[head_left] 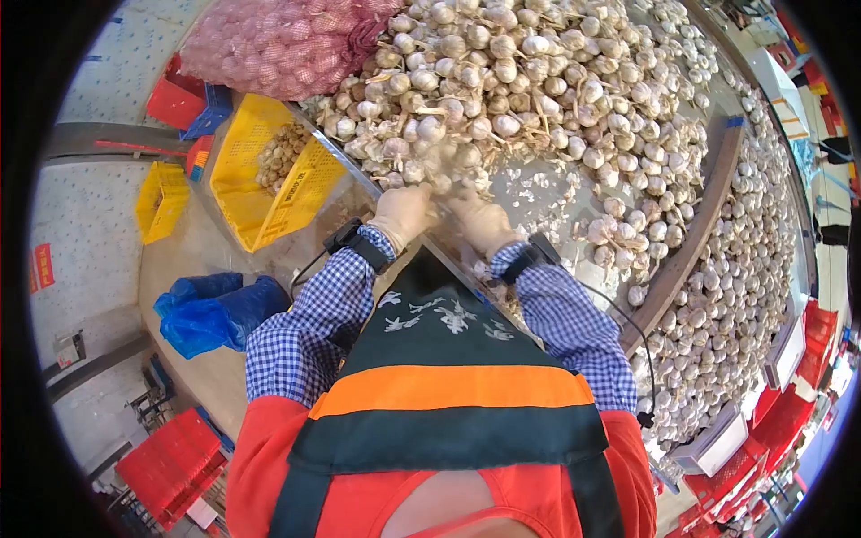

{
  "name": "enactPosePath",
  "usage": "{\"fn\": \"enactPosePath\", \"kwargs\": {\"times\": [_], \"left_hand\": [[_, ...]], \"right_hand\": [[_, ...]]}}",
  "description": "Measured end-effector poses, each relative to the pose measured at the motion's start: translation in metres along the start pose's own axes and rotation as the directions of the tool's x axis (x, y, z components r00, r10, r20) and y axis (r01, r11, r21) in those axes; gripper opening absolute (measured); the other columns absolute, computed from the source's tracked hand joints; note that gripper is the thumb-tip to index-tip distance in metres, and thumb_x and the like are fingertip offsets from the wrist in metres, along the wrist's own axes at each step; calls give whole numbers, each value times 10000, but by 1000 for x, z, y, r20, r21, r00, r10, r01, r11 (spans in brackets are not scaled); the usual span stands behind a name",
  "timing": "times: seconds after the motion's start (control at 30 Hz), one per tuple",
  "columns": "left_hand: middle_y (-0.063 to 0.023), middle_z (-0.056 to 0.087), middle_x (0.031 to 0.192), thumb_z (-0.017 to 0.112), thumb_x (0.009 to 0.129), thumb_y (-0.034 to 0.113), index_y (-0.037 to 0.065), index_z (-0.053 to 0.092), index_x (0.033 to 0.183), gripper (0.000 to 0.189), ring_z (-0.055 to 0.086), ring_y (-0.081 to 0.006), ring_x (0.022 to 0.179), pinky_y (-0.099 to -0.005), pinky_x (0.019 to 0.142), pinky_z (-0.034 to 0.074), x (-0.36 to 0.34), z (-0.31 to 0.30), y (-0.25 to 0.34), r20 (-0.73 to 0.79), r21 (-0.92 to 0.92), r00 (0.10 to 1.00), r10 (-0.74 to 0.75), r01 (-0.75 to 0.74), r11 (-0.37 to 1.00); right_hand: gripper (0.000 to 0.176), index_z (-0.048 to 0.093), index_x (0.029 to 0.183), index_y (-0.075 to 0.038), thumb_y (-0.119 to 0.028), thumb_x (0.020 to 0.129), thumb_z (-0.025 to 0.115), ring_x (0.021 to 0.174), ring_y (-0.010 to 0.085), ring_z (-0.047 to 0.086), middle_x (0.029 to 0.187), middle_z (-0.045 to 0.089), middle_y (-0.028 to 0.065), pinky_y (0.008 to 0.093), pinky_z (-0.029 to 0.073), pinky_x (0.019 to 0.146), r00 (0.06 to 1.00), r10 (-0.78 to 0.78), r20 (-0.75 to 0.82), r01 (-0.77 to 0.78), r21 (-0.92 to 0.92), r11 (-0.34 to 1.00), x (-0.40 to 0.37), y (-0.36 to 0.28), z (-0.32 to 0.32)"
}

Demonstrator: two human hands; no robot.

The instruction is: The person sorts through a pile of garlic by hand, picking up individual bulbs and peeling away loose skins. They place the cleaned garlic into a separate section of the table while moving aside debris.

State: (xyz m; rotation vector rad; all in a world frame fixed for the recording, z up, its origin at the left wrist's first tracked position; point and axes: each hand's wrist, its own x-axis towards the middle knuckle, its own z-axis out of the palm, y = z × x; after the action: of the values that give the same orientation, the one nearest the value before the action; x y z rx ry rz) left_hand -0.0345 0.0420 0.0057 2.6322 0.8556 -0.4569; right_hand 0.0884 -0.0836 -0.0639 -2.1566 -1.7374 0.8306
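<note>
Both hands wear pale gloves and meet at the near edge of a metal table, right against a large heap of garlic bulbs (507, 72). My left hand (403, 215) is closed, its fingers curled by the metal rim; what they hold is hidden. Close beside it, my right hand (484, 222) is also closed, fingertips pointing at the bulbs, and its contents cannot be made out. Just beyond the fingertips, some bulbs are smeared by motion. White peel scraps (534, 197) lie on the metal table surface (583, 285) to the right.
A yellow crate (235, 193) holding some garlic stands left of the table edge. Behind it sits a full pink mesh sack (278, 45). Blue plastic bags (224, 314) lie lower left. A wooden divider (691, 247) separates the heap from more garlic (731, 296) on the right.
</note>
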Motion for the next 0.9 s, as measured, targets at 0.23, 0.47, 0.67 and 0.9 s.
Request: {"fn": "enactPosePath", "kwargs": {"times": [0.23,0.47,0.67,0.9], "left_hand": [[-231,634,1023,686,735,180,15,539,1126,449,633,-396,891,-461,803,509,15,24,25,134,-144,991,4,16,989],[-188,571,1042,693,717,126,46,480,1134,475,590,-363,946,-397,832,486,-23,-15,4,-192,-246,950,248,-291,925],[-148,515,1091,668,753,106,63,512,1032,323,514,-306,1069,-358,933,419,-31,-24,-51,-291,-519,957,20,-176,836],[-138,663,867,702,768,346,84,582,936,334,645,-323,820,-417,691,506,18,-19,-28,-279,-24,960,-27,21,999]], "right_hand": [[384,660,1014,-95,-437,886,543,839,341,667,905,685,169,442,522,738,970,241,-28,-234,143,961,-20,1,-49],[263,610,1061,-94,-282,915,497,836,333,672,905,685,169,433,531,722,988,152,15,-152,16,988,48,-21,-26],[255,598,1024,-54,-273,916,526,902,324,664,923,681,175,433,518,775,993,109,47,-112,72,991,20,-44,-4],[512,456,1337,-24,-190,868,580,794,142,580,1092,611,125,252,495,758,970,-85,228,-241,952,-189,-62,-18,-60]]}}
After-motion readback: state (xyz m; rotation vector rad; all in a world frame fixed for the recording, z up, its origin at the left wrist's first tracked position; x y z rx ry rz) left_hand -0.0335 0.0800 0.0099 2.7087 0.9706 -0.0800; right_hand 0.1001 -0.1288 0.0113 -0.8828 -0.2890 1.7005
